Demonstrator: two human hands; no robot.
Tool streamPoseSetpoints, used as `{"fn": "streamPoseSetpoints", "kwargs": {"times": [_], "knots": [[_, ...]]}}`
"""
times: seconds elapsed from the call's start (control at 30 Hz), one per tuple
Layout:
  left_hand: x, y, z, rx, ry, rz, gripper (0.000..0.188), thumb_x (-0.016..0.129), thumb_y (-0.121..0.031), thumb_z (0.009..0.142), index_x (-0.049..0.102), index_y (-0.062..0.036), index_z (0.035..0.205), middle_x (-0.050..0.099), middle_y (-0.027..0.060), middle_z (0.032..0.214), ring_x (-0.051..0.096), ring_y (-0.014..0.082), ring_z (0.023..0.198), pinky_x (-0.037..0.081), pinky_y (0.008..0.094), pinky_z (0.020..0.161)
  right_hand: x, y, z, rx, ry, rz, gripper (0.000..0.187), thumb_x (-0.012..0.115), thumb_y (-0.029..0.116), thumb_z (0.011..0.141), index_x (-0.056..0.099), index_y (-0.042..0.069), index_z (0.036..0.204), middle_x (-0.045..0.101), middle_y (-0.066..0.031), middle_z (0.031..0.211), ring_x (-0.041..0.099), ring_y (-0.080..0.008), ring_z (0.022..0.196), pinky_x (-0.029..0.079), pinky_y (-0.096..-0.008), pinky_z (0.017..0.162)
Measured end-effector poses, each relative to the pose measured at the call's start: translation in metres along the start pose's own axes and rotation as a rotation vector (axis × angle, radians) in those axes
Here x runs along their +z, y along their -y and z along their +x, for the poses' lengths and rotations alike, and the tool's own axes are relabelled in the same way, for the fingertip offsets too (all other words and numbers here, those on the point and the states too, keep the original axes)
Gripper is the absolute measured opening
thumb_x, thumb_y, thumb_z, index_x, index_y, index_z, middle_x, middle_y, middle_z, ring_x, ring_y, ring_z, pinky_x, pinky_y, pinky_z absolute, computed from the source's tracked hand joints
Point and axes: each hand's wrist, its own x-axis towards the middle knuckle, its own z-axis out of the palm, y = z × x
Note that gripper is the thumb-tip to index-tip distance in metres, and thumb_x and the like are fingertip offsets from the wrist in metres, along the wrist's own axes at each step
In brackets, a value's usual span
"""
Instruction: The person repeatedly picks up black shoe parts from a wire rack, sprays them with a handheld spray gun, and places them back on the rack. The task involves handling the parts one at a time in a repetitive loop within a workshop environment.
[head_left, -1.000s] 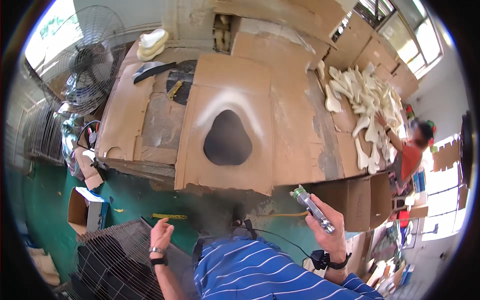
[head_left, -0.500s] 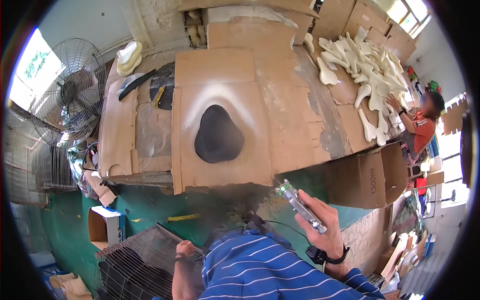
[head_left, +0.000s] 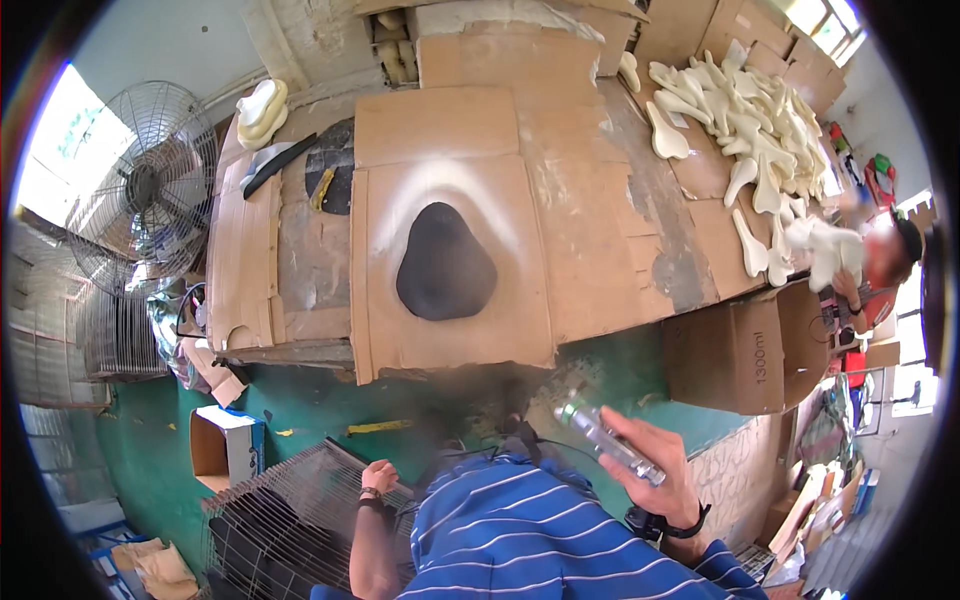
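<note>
Cardboard sheets [head_left: 600, 230] are covering the big worktable that is filling the upper half of the head view; on the nearest sheet a dark rounded shape [head_left: 445, 265] is lying, and a pale spray halo is surrounding its upper edge; farther right, a heap of pale shoe-sole pieces [head_left: 760, 130] is lying on the cardboard, and another person [head_left: 880, 270] is working beside it; a standing fan [head_left: 140, 190] is showing at the left, near a bright window; below the table the floor is green, and a brown carton [head_left: 750, 350] is standing there at the right. The right hand [head_left: 660, 470] is grasping a slim spray can [head_left: 605, 435], fingers closed around its body; the can is tilting, its top pointing up and to the left, toward the table edge but well apart from the dark shape. The left hand [head_left: 378, 478] is clenching on the top edge of a wire cage [head_left: 290, 520] at the lower left, just beside the blue striped shirt [head_left: 540, 540].
</note>
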Motion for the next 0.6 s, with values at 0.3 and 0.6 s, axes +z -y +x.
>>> {"fn": "streamPoseSetpoints", "kwargs": {"times": [0.3, 0.6], "knots": [[0.041, -0.059, 0.007, 0.161, 0.001, 0.144, 0.041, 0.064, -0.015, 0.088, 0.06, 0.0025, 0.125, 0.07, 0.0109, 0.091, 0.067, 0.0168, 0.073, 0.052, 0.0299, 0.056, -0.018, -0.019, -0.012, 0.031, -0.144, -0.082, 0.06, 0.075, -0.005, 0.073, 0.059, 0.001, 0.131, 0.067, -0.0181, 0.092, 0.067, -0.0322, 0.077, 0.052, -0.0336, 0.069], [0.14, -0.2, 0.037, 0.692, -0.108, 0.102, 0.029, 0.066, -0.018, 0.09, 0.064, -0.003, 0.115, 0.067, 0.0074, 0.088, 0.065, 0.0147, 0.073, 0.052, 0.03, 0.062, -0.03, -0.031, -0.019, 0.038, -0.003, -0.034, 0.061, 0.07, -0.007, 0.07, 0.059, 0.0, 0.13, 0.066, -0.0172, 0.089, 0.065, -0.0328, 0.074, 0.051, -0.0339, 0.067]]}}
